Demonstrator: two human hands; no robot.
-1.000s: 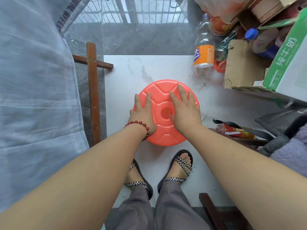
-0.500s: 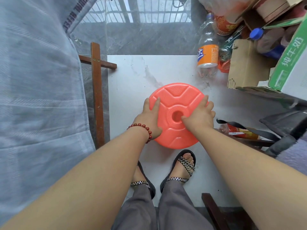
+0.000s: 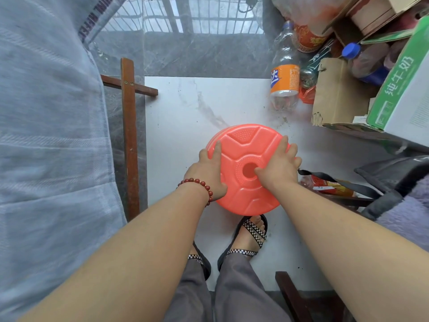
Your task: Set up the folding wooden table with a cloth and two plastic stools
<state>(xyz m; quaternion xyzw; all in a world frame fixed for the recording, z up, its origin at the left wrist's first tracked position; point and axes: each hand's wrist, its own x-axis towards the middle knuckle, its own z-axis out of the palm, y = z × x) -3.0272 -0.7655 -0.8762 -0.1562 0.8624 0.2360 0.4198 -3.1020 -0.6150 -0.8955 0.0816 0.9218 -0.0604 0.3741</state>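
Both hands clamp one orange-red plastic stool [image 3: 243,196] at the centre of the frame. The left hand [image 3: 206,175] curls over its left rim with one digit flat on top. The right hand [image 3: 278,168] hooks its fingers over the right rim, thumb at the centre hole. The stool's round seat faces up at the camera, so it has no long axis. Whether a second stool is nested beneath it cannot be told.

It stands over a white floor tile [image 3: 185,112], just above two sandalled feet [image 3: 250,233]. At left, two crossed wooden slats [image 3: 128,135] stand beside a hanging white cloth [image 3: 46,135]. Crowding the upper right are one orange-labelled bottle [image 3: 284,77], a cardboard box [image 3: 336,96] and a green carton [image 3: 399,89]. A dark strap [image 3: 336,180] lies just right of the stool.
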